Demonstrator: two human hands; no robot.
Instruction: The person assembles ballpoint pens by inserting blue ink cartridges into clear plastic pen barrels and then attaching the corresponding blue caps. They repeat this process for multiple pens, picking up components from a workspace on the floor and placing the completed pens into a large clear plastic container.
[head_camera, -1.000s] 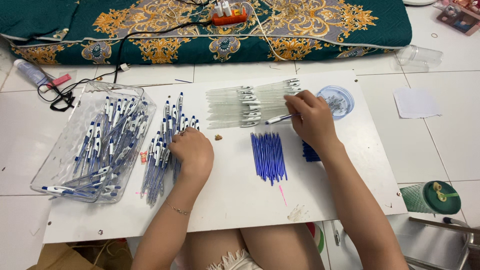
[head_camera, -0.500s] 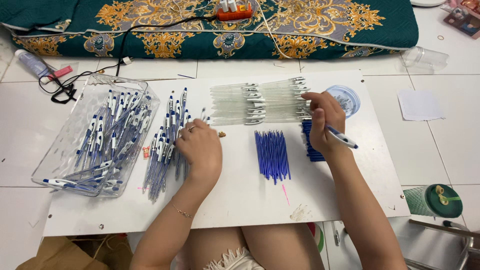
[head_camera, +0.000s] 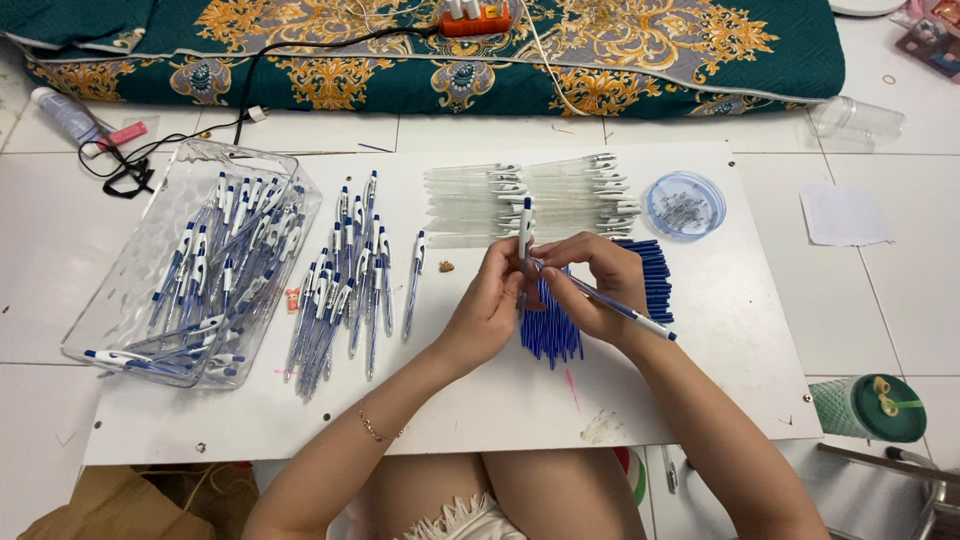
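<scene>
In the head view, the left hand (head_camera: 490, 305) is seen with fingers pinched shut around a clear pen barrel (head_camera: 526, 235), which is held upright with its white clip end toward 12 o'clock. The right hand (head_camera: 597, 285) is closed around a blue refill (head_camera: 612, 306), slanting from the fingertips toward 4 o'clock, its white end past the wrist. Both hands are held together above the white board (head_camera: 700, 400), over a bundle of blue refills (head_camera: 548, 325). Bare board is left at 6 o'clock. Stacked clear barrels (head_camera: 470, 200) lie at 12 o'clock, assembled pens (head_camera: 345, 285) at 9 o'clock, and beyond them a clear tray (head_camera: 130, 300).
</scene>
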